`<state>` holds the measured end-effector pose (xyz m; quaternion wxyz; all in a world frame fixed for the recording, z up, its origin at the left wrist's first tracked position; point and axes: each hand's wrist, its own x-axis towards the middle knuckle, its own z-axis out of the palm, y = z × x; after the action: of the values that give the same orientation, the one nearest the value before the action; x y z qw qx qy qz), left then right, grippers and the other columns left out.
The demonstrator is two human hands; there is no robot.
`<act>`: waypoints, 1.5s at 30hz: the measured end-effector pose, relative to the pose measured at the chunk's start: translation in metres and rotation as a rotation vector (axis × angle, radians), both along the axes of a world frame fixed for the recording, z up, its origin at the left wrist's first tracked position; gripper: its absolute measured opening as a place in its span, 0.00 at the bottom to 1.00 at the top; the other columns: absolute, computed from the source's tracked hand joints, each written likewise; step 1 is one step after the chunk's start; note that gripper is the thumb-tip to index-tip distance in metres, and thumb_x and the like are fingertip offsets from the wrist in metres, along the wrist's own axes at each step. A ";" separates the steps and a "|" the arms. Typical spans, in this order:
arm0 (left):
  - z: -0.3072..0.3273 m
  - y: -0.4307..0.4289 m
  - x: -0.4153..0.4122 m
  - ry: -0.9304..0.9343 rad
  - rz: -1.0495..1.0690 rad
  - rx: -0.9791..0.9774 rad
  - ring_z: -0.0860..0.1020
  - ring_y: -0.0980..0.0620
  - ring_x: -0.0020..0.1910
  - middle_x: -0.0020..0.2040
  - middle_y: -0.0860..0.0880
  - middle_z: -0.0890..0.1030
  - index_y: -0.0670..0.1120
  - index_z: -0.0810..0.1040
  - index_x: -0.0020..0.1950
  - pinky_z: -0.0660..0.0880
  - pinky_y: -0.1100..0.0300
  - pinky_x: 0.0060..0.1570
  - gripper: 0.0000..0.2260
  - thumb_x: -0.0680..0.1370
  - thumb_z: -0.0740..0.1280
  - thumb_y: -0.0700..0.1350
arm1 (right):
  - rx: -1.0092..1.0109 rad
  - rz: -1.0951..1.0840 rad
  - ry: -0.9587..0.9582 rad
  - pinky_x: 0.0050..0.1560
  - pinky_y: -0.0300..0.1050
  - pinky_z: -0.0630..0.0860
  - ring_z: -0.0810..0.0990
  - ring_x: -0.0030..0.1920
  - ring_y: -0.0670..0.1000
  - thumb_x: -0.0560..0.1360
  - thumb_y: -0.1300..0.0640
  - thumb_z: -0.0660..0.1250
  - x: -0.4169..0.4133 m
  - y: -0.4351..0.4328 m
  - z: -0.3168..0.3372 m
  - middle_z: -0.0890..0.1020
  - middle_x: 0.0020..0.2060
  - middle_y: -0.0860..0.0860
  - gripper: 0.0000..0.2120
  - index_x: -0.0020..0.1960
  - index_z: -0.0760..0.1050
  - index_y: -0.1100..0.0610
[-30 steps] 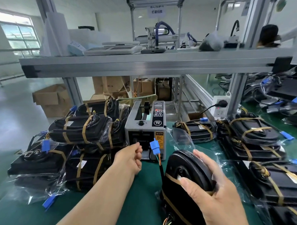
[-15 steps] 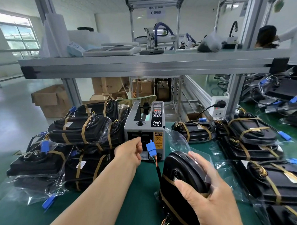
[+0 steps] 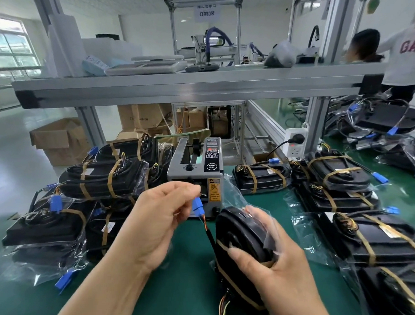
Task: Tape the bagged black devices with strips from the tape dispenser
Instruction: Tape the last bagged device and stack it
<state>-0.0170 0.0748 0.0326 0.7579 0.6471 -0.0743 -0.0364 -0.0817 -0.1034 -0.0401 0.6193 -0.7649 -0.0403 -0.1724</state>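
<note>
The grey tape dispenser (image 3: pixel 196 167) stands on the green mat (image 3: pixel 186 282) in the middle. My left hand (image 3: pixel 158 217) is raised in front of its outlet, thumb and forefinger pinched together on a tape strip that barely shows. My right hand (image 3: pixel 280 267) grips a bagged black device (image 3: pixel 241 232) held upright on the mat, thumb across a brown tape band. Its cable with a blue connector (image 3: pixel 197 205) sticks up between my two hands.
Taped bagged devices are stacked left of the dispenser (image 3: pixel 101 179) and in rows at the right (image 3: pixel 339 172). An aluminium shelf beam (image 3: pixel 181 89) crosses overhead. A white socket (image 3: pixel 295 139) hangs on the right post. A person (image 3: pixel 408 54) stands at the far right.
My left hand has lifted from the dispenser's outlet and come toward me, fingers pinched. My right hand has kept hold of the device, tilting it slightly.
</note>
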 end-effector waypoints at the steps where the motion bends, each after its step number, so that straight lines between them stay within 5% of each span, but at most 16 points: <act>1: 0.005 -0.001 -0.009 -0.032 -0.025 0.066 0.70 0.55 0.32 0.32 0.49 0.72 0.47 0.83 0.34 0.70 0.62 0.39 0.07 0.63 0.75 0.50 | 0.001 0.011 0.003 0.46 0.23 0.72 0.84 0.47 0.36 0.66 0.65 0.80 0.000 0.001 -0.001 0.84 0.50 0.33 0.32 0.62 0.76 0.40; 7: 0.003 -0.017 -0.019 -0.150 -0.070 0.351 0.77 0.61 0.34 0.33 0.54 0.82 0.47 0.83 0.35 0.72 0.72 0.37 0.06 0.71 0.74 0.44 | -0.021 0.052 -0.016 0.50 0.26 0.74 0.84 0.51 0.39 0.67 0.62 0.79 -0.004 0.005 -0.002 0.85 0.51 0.38 0.30 0.62 0.76 0.38; 11: -0.003 -0.021 -0.012 -0.106 -0.069 0.369 0.80 0.58 0.38 0.37 0.49 0.84 0.45 0.84 0.36 0.74 0.64 0.43 0.06 0.70 0.75 0.46 | -0.037 0.050 -0.048 0.50 0.26 0.73 0.83 0.52 0.38 0.64 0.55 0.76 -0.005 0.008 0.001 0.85 0.51 0.36 0.29 0.60 0.75 0.32; 18: -0.003 -0.026 -0.015 -0.056 -0.077 0.352 0.80 0.53 0.38 0.39 0.43 0.85 0.43 0.83 0.36 0.78 0.51 0.50 0.11 0.64 0.73 0.50 | -0.034 0.057 -0.067 0.50 0.25 0.73 0.83 0.53 0.38 0.65 0.59 0.76 -0.005 0.009 0.001 0.85 0.52 0.37 0.29 0.60 0.76 0.35; 22: -0.001 -0.028 -0.017 -0.074 -0.056 0.352 0.80 0.55 0.37 0.37 0.44 0.84 0.43 0.83 0.35 0.78 0.53 0.47 0.09 0.64 0.73 0.49 | -0.041 0.044 -0.061 0.51 0.25 0.73 0.83 0.53 0.38 0.67 0.61 0.78 -0.006 0.008 0.001 0.84 0.52 0.37 0.29 0.61 0.76 0.37; 26: 0.002 -0.024 -0.020 -0.113 -0.067 0.316 0.75 0.62 0.30 0.29 0.53 0.79 0.45 0.83 0.33 0.72 0.68 0.35 0.07 0.69 0.75 0.46 | -0.049 0.052 -0.064 0.49 0.25 0.73 0.83 0.52 0.37 0.68 0.66 0.78 -0.006 0.008 0.003 0.84 0.51 0.36 0.32 0.58 0.76 0.32; 30: 0.001 -0.027 -0.021 -0.091 -0.067 0.368 0.81 0.52 0.40 0.40 0.42 0.85 0.42 0.83 0.37 0.78 0.53 0.49 0.09 0.66 0.73 0.48 | -0.027 0.070 -0.082 0.50 0.24 0.73 0.83 0.53 0.37 0.68 0.65 0.77 -0.007 0.009 0.005 0.84 0.52 0.36 0.33 0.58 0.76 0.30; 41: -0.002 -0.029 -0.021 -0.159 0.025 0.452 0.79 0.56 0.36 0.34 0.49 0.83 0.45 0.82 0.34 0.77 0.59 0.43 0.05 0.70 0.75 0.44 | -0.018 0.042 -0.063 0.48 0.28 0.75 0.84 0.51 0.41 0.65 0.55 0.76 -0.008 0.010 0.006 0.85 0.51 0.38 0.28 0.57 0.74 0.29; 45: 0.003 -0.024 -0.019 -0.162 0.134 0.406 0.77 0.51 0.35 0.33 0.43 0.81 0.43 0.82 0.35 0.79 0.46 0.45 0.06 0.70 0.74 0.42 | -0.039 0.052 -0.054 0.48 0.26 0.74 0.83 0.50 0.40 0.69 0.60 0.78 -0.010 0.009 0.008 0.84 0.50 0.36 0.30 0.56 0.74 0.28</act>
<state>-0.0356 0.0507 0.0351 0.6044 0.7907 -0.0828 0.0516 -0.0914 -0.0942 -0.0324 0.6074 -0.7705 -0.0804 -0.1759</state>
